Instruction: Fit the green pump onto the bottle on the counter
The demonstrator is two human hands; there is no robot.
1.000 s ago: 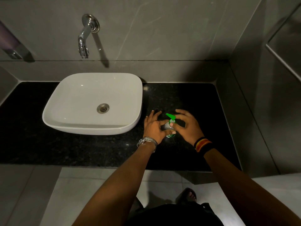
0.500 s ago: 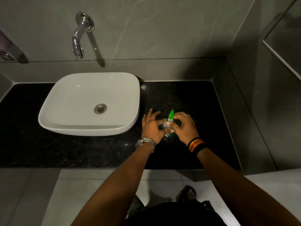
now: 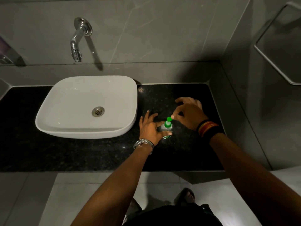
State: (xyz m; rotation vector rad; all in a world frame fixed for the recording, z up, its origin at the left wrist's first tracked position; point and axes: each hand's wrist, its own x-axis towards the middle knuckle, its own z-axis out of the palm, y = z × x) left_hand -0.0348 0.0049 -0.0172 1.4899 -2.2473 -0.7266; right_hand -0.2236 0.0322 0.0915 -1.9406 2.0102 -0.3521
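A small clear bottle (image 3: 164,128) stands upright on the black granite counter (image 3: 81,154), right of the basin. The green pump (image 3: 168,122) sits on the bottle's neck, its nozzle pointing away from me. My left hand (image 3: 149,128) is wrapped around the bottle's body, thumb in front and fingers behind. My right hand (image 3: 189,114) hovers just right of the pump with its fingers spread; only the thumb tip touches the nozzle's end. The bottle's lower part is partly hidden by my left thumb.
A white vessel basin (image 3: 53,121) sits on the counter to the left, under a wall-mounted chrome tap (image 3: 78,44). Grey tiled walls close the counter at the back and right. A metal rail (image 3: 267,57) hangs on the right wall.
My right hand has let go of the pump, opened and drawn back to the right. The pump's nozzle has turned. My left hand stays on the bottle.
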